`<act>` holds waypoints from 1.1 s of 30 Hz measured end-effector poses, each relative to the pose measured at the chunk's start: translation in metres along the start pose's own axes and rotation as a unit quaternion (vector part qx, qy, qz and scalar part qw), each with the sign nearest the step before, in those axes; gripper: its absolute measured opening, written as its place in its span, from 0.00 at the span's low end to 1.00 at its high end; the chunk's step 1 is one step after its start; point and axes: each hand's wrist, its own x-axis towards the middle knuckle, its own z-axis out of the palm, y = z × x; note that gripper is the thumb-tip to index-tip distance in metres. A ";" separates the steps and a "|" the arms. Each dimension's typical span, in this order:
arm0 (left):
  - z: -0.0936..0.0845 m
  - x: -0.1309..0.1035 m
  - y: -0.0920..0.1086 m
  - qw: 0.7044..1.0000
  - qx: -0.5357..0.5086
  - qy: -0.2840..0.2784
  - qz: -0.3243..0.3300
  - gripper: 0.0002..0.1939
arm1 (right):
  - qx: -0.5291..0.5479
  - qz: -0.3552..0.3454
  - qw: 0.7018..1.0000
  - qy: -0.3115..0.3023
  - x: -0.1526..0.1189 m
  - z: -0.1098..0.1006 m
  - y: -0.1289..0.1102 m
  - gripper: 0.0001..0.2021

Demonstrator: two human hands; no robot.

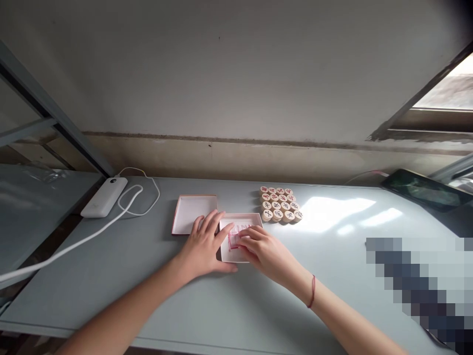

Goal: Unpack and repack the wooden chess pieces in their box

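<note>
A shallow cardboard box (252, 217), white inside, sits at the middle of the desk. My left hand (203, 245) is spread around its left side, with the thumb at the front edge and the index finger reaching over into the box. Inside lies a thin, folded, see-through sheet (233, 241) with red lines. My right hand (260, 246) reaches in from the right, its bent fingers together on the sheet; the fingertips are partly hidden. Behind my left fingers lies the open box lid (194, 207), inside facing up. Chinese chess pieces (281, 204) stand in a stacked block behind the box, to its right.
A white power bank (105, 197) with a white cable (92, 231) lies at the left of the grey desk (207, 315). At the far right, a dark phone-like device (424, 190) rests near the wall. A metal frame (70, 113) rises at the left.
</note>
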 end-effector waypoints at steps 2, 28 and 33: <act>0.001 0.000 -0.003 1.000 0.003 -0.020 0.003 0.51 | 0.007 -0.001 1.000 -0.001 -0.001 0.000 -0.003 0.11; -0.007 0.007 -0.011 0.996 -0.036 0.075 -0.023 0.29 | -0.112 0.300 0.947 0.030 0.088 -0.036 0.064 0.14; -0.013 0.022 -0.006 0.981 -0.120 0.148 -0.025 0.21 | 0.125 0.180 0.973 0.074 0.054 -0.038 0.016 0.15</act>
